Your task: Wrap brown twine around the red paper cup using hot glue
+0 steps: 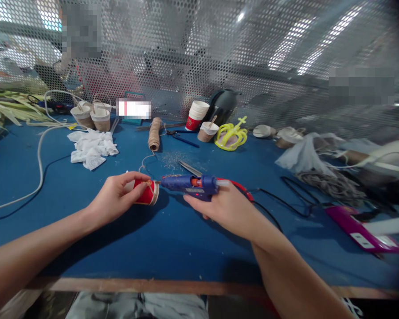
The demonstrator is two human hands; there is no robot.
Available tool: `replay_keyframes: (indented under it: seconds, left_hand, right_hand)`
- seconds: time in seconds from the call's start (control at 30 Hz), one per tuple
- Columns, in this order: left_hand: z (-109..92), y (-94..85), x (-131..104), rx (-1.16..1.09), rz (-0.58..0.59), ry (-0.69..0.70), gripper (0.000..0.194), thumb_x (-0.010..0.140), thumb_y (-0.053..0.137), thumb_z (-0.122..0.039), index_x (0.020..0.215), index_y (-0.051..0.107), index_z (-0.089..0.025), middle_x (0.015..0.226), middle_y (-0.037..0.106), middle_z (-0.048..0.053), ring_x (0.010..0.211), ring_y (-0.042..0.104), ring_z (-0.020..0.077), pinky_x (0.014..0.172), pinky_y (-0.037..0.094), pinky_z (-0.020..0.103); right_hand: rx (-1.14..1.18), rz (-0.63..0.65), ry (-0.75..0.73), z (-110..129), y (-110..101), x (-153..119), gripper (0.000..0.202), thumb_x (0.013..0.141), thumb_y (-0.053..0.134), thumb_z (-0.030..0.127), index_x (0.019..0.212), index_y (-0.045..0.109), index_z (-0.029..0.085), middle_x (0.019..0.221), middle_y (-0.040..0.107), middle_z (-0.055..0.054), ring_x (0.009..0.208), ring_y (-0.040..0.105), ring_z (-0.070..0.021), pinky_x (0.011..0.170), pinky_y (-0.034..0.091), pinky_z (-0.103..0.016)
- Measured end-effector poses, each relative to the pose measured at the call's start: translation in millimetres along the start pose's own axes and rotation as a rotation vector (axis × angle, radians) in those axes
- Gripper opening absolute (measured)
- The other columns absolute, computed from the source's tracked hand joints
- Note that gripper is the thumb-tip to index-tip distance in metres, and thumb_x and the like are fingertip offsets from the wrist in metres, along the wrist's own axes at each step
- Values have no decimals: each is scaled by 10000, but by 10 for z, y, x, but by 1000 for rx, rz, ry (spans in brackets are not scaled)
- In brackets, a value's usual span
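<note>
My left hand (pixel 121 195) grips a red paper cup (pixel 148 195) lying on its side, fingers over its wall, close above the blue table. Twine (pixel 144 163) runs from the cup up to a twine roll (pixel 154 134). In my right hand (pixel 226 206) is a blue glue gun (pixel 194 185) with an orange part and a clear glue stick at its back. The gun's nozzle points left and is at the cup's edge; whether it touches cannot be made out. Scissors (pixel 190 168) lie behind the gun, their red handles partly hidden by it.
Along the back stand twine-wrapped cups (pixel 100 118), stacked paper cups (pixel 197 116), a yellow crown-shaped frame (pixel 231 136) and pliers (pixel 184 139). White gloves (pixel 95 147) lie left. A purple power strip (pixel 355 232), cables and a plastic bag (pixel 306 155) lie right. Perforated metal (pixel 186 53) rises behind.
</note>
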State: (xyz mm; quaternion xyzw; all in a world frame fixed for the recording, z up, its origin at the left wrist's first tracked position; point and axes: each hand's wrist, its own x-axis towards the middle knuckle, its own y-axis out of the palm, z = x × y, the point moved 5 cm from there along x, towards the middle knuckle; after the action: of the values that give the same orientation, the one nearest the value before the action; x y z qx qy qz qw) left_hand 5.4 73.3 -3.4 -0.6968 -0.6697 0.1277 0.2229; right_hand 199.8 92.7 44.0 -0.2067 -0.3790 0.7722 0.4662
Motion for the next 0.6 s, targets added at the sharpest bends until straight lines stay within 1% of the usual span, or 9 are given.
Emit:
replay_keyframes:
  seconds: [0.17, 0.3, 0.43, 0.53, 0.6]
  left_hand:
    - [-7, -1, 4, 14, 0, 13, 346, 782, 491, -391, 964, 637, -136, 807, 700, 72, 715, 627, 188, 597, 469, 253]
    - [2, -5, 2, 26, 1, 6, 348, 789, 482, -390, 975, 633, -138, 788, 701, 68, 705, 623, 186, 585, 463, 249]
    - [-2, 0, -12, 32, 16, 0, 345, 797, 473, -379, 988, 627, -137, 788, 699, 66, 700, 620, 181, 585, 458, 247]
    - [-16, 6, -16, 36, 16, -5, 339, 796, 474, -378, 981, 631, -140, 779, 699, 60, 686, 619, 176, 591, 457, 246]
    - [-21, 7, -14, 39, 8, -5, 342, 796, 473, -380, 984, 631, -142, 777, 698, 58, 682, 619, 174, 592, 458, 245]
  right_hand:
    - [19, 7, 1, 32, 0, -23, 209, 748, 562, 248, 560, 501, 182, 404, 498, 60, 374, 478, -81, 403, 370, -192]
    - [16, -16, -13, 46, -13, -18, 193, 747, 555, 237, 566, 518, 183, 411, 509, 57, 379, 484, -81, 401, 376, -189]
    - [29, -2, -6, 50, -2, -3, 162, 741, 545, 210, 581, 538, 182, 397, 498, 60, 379, 487, -82, 406, 383, -185]
    - [47, 11, 20, 35, 9, -10, 170, 742, 547, 230, 579, 541, 181, 395, 496, 60, 372, 486, -80, 400, 386, -183]
    - [45, -2, 29, 27, 4, -17, 188, 744, 549, 246, 569, 534, 181, 398, 499, 58, 378, 494, -81, 407, 394, -181]
